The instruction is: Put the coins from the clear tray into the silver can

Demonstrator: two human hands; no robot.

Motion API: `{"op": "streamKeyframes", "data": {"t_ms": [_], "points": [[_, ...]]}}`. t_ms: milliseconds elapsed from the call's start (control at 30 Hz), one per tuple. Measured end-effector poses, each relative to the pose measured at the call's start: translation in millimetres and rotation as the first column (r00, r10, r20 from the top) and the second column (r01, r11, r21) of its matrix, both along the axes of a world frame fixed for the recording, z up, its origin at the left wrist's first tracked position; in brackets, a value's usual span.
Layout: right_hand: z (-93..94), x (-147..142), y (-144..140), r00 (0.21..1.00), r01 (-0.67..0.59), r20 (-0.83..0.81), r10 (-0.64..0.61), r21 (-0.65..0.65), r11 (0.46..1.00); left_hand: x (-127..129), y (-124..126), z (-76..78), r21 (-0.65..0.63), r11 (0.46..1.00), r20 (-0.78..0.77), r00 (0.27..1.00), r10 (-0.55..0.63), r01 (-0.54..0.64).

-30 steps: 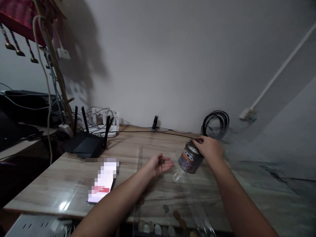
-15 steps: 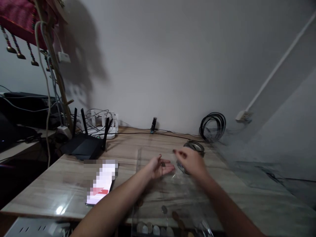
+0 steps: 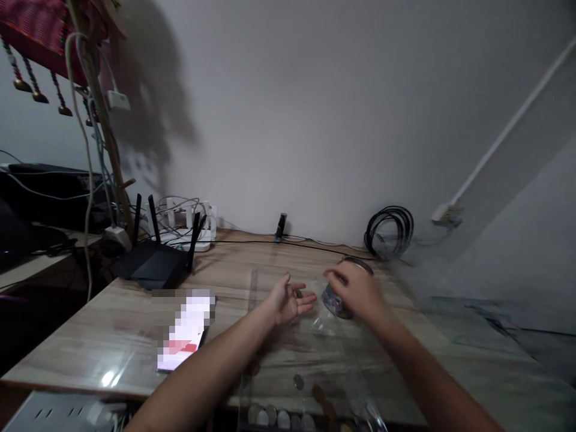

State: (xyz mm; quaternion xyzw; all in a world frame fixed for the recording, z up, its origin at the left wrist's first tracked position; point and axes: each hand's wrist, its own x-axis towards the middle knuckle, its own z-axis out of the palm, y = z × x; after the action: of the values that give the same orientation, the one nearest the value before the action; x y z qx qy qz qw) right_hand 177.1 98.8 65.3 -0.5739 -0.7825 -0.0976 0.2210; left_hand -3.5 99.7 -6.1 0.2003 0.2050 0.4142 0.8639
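Note:
My left hand (image 3: 288, 300) is held palm up over the wooden table (image 3: 90, 336), with a coin (image 3: 299, 293) or two lying in the cupped palm. My right hand (image 3: 355, 291) hovers just right of it, fingers pinched, in front of a small tin can (image 3: 338, 303) with a printed label that stands on the table. Whether the pinched fingers hold a coin is hidden. A crumpled clear plastic bag (image 3: 321, 324) lies below the can. Several coins (image 3: 299, 381) lie loose near the table's front edge.
A phone (image 3: 184, 336) with a lit screen lies at the left. A black router (image 3: 153, 264) and a white power strip (image 3: 189, 231) with cables stand at the back left. A coil of black cable (image 3: 389, 231) leans against the wall.
My right hand let go of the tilted can, which now stands on the table, and moved left toward my left palm. My left hand stayed in place.

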Motion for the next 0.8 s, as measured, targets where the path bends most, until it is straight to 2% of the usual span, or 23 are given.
{"op": "streamKeyframes", "data": {"t_ms": [33,100,167,267,333,400,467,533,600,667,733,800], "points": [[-12.0,-12.8,-10.8,0.988,-0.141,0.06,0.144,-0.06,0.988,0.3,-0.7,0.9,0.014,1.0,0.028,1.0,-0.005,0.005],[-33.9,-32.5,-26.7,0.955,-0.245,0.141,0.261,-0.126,0.961,0.7,-2.4,3.1,0.041,0.999,0.063,0.998,-0.029,0.027],[-45.6,-41.5,-34.2,0.946,-0.257,0.167,0.277,-0.13,0.958,1.1,-4.9,5.6,0.065,0.997,0.075,0.996,-0.057,0.052],[-35.7,-34.5,-31.0,0.95,-0.259,0.152,0.272,-0.097,0.961,1.3,-9.4,8.1,0.12,0.985,0.078,0.988,-0.134,0.125],[-14.9,-19.0,-19.5,0.984,-0.154,0.091,0.156,-0.024,0.988,1.1,-10.7,7.7,0.164,0.972,0.039,0.984,-0.176,0.167],[8.7,1.3,-1.0,0.997,0.08,-0.017,-0.08,0.044,0.996,0.3,-8.9,5.8,0.193,0.971,-0.042,0.99,-0.138,0.143],[26.4,21.9,21.4,0.949,0.31,-0.06,-0.309,0.006,0.951,-0.9,-3.9,4.2,0.207,0.978,-0.138,0.99,-0.005,0.034],[33.3,37.8,42.5,0.916,0.4,0.004,-0.401,-0.098,0.911,-2.9,2.4,4.5,0.233,0.966,-0.227,0.959,0.17,-0.116],[31.2,46.6,57.8,0.906,0.422,0.063,-0.418,-0.146,0.895,-6.5,7.4,7.3,0.304,0.926,-0.32,0.892,0.32,-0.223],[26.9,49.6,65.5,0.899,0.438,0.103,-0.427,-0.134,0.889,-13.6,8.7,11.5,0.453,0.865,-0.447,0.784,0.43,-0.216],[26.3,49.3,65.7,0.89,0.451,0.14,-0.434,-0.137,0.882,-25.3,4.4,14.8,0.618,0.784,-0.6,0.61,0.518,-0.058],[30.0,45.5,58.2,0.879,0.474,0.156,-0.451,-0.169,0.864,-40.6,-6.5,15.2,0.666,0.702,-0.729,0.416,0.543,0.252]]}}
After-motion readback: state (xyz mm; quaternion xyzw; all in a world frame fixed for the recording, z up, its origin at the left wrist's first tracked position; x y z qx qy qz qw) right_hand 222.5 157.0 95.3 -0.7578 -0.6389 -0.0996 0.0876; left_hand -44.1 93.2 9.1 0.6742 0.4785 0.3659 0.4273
